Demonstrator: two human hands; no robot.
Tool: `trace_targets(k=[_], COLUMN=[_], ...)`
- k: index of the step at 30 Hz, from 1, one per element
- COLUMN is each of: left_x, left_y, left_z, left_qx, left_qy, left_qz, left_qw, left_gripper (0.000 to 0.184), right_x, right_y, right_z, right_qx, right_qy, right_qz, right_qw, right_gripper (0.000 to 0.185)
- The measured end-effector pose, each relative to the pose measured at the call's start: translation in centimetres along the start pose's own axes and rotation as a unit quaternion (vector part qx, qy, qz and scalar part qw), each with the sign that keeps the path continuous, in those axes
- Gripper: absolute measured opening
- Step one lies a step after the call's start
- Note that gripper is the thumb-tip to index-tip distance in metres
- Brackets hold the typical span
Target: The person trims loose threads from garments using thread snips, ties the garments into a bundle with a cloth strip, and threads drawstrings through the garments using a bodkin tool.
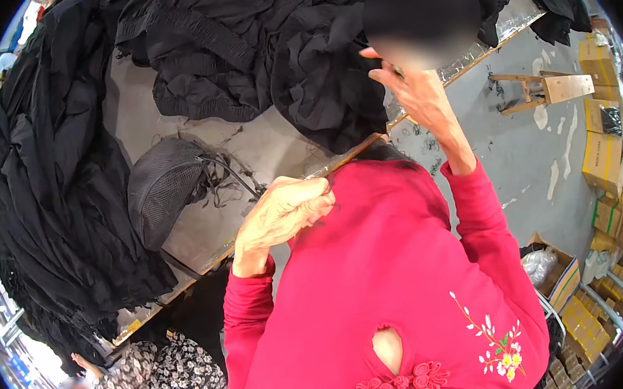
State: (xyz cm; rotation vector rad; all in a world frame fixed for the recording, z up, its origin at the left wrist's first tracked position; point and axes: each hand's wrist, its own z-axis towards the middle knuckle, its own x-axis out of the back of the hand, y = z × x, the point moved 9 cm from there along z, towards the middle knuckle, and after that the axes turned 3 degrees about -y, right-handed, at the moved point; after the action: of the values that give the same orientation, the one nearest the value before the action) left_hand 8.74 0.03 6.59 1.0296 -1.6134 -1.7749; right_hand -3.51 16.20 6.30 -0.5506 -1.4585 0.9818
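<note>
At the table's (130, 110) near edge, the left hand (283, 213) is being held clenched; any object inside cannot be made out. The right hand (418, 100) is being held beside black cloth (328, 89) heaped loosely to that edge, its grip being obscured. Loose threads (223, 178) are lying nearby; handled pieces cannot be told from those remaining.

My left hand (282, 213), fingers curled, lies near centre; my right hand (419, 95), partly blurred, extends upper right.
</note>
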Motion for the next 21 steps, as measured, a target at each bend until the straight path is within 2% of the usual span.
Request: trace_targets(k=[2,3,5,7,8,9,11,12,13,14,15,16,17,18,19,20,21], left_x=[0.8,0.6,-0.1,-2.8,-5.2,-8.4,-11.4,-11.1,-10.8,-9.8,-9.0,-7.3,-4.8,-2.6,-0.2,1.4,2.4], left_y=[-1.6,-1.3,-3.2,-5.9,-5.7,-5.6,-5.5,-2.7,-2.6,-4.8,-7.4,-6.5,-6.7,-6.6,-5.8,-4.4,-2.9], left_z=[-0.6,-0.2,1.2,4.3,7.2,8.9,9.1,8.7,8.7,9.5,9.3,8.8,8.0,6.8,5.8,5.4,5.5], left_qx=[0.089,0.087,0.206,0.161,0.024,-0.112,-0.209,-0.271,-0.277,-0.151,-0.017,-0.038,0.037,0.111,0.123,0.077,0.016], left_qy=[0.007,0.008,0.057,-0.07,-0.112,-0.149,-0.072,-0.041,-0.045,-0.092,-0.138,-0.088,-0.026,0.036,0.141,0.23,0.266], left_qz=[-0.017,-0.014,-0.095,0.087,0.243,0.389,0.588,0.529,0.528,0.468,0.394,0.384,0.329,0.271,0.229,0.202,0.254], left_qw=[0.996,0.996,0.972,0.981,0.963,0.902,0.778,0.803,0.801,0.866,0.908,0.918,0.943,0.955,0.955,0.949,0.93], left_gripper=[0.036,0.036,0.036,0.03,0.025,0.026,0.035,0.027,0.027,0.024,0.022,0.013,0.012,0.012,0.01,0.012,0.01], right_x=[-1.3,-1.7,-1.8,-1.7,-1.4,-1.2,-0.4,0.4,1.1,1.9,2.4,2.5,2.6,2.8,2.5,2.1,1.9], right_y=[-0.3,0.0,0.9,0.6,0.3,0.1,-0.5,-0.8,-1.2,-0.8,-0.2,0.7,1.8,2.6,3.7,4.5,5.0], right_z=[1.0,1.3,1.8,1.9,2.0,2.0,1.4,1.1,0.5,-0.3,-1.4,-2.2,-3.0,-3.4,-3.8,-4.2,-4.3], right_qx=[0.133,0.136,0.148,0.16,0.148,0.135,0.141,0.144,0.143,0.099,0.051,0.004,0.006,0.003,-0.019,-0.039,-0.057], right_qy=[-0.019,-0.038,-0.041,-0.046,-0.049,-0.05,-0.034,-0.018,-0.011,-0.007,-0.002,0.002,0.013,0.015,0.012,0.01,0.025], right_qz=[-0.082,-0.107,-0.108,-0.112,-0.098,-0.083,-0.052,-0.019,-0.023,0.064,0.153,0.242,0.322,0.323,0.426,0.522,0.523], right_qw=[0.988,0.984,0.982,0.98,0.983,0.986,0.988,0.989,0.989,0.993,0.987,0.97,0.947,0.946,0.905,0.852,0.85], right_gripper=[0.019,0.014,0.012,0.009,0.007,0.007,0.008,0.01,0.01,0.006,0.005,0.008,0.008,0.008,0.008,0.008,0.01])
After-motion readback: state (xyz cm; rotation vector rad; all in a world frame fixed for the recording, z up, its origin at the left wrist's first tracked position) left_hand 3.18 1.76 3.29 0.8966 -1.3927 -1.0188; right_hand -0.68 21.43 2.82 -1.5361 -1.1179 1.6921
